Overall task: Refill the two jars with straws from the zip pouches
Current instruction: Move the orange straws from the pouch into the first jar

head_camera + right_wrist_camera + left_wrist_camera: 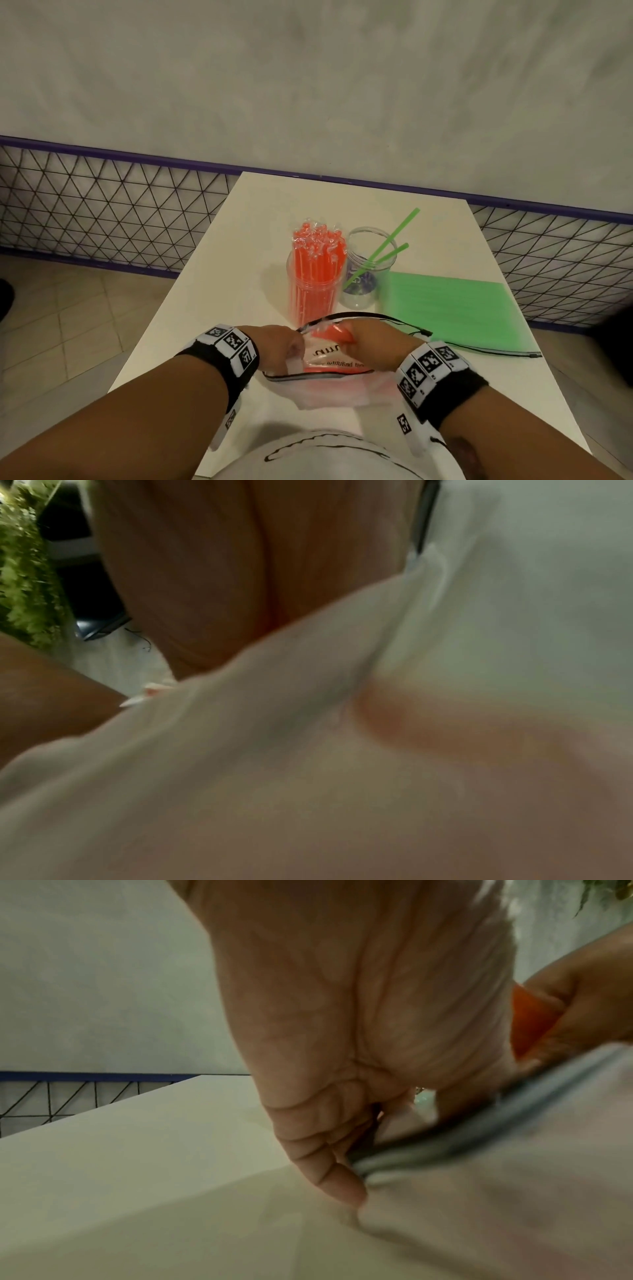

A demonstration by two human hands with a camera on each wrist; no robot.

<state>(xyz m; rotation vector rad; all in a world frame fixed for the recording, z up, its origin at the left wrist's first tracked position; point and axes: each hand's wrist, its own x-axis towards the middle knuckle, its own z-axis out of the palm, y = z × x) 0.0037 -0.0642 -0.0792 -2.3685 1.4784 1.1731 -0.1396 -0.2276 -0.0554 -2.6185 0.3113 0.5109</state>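
A translucent zip pouch (329, 383) lies at the near edge of the white table (212, 274), its black zip mouth gaping open. My left hand (284, 346) pinches the pouch's left rim (411, 1150). My right hand (370, 339) reaches into the mouth and grips a bundle of orange straws (329, 332). Behind stands a clear jar (315, 291) packed with wrapped orange straws. Beside it is a second clear jar (366, 270) holding two green straws (394, 240). A pouch of green straws (448, 308) lies flat to the right. The right wrist view is blurred pouch plastic (342, 777).
A black wire-mesh fence (102, 212) with a purple rail runs behind the table, against a grey wall. Tiled floor (68, 308) lies on both sides. The table's left half is bare. Green foliage (24, 574) shows in the right wrist view.
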